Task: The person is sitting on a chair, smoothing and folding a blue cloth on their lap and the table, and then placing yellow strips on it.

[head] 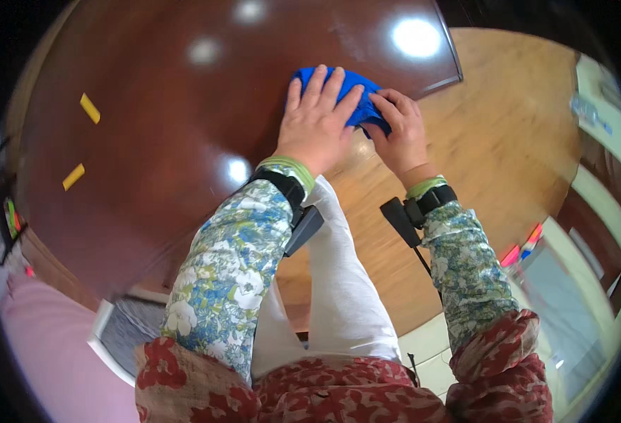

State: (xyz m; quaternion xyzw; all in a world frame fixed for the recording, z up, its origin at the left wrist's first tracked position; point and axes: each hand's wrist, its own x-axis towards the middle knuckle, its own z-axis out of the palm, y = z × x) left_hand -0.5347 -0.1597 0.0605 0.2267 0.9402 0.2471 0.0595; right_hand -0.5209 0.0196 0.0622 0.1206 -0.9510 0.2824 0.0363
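Note:
A folded blue cloth [357, 100] lies near the front edge of a dark reddish-brown table [146, 106], close to its right corner. My left hand [316, 124] rests flat on top of the cloth with its fingers spread. At the cloth's right side, my right hand [401, 124] pinches its edge between thumb and fingers. Part of the cloth is hidden under both hands.
Two yellow tape strips [90, 108] stick to the table's left part. Wood-look flooring [506, 132] spreads to the right. Beyond it stand a pale counter [601, 106] with a plastic bottle [585, 111] and a glass-topped surface [564, 296].

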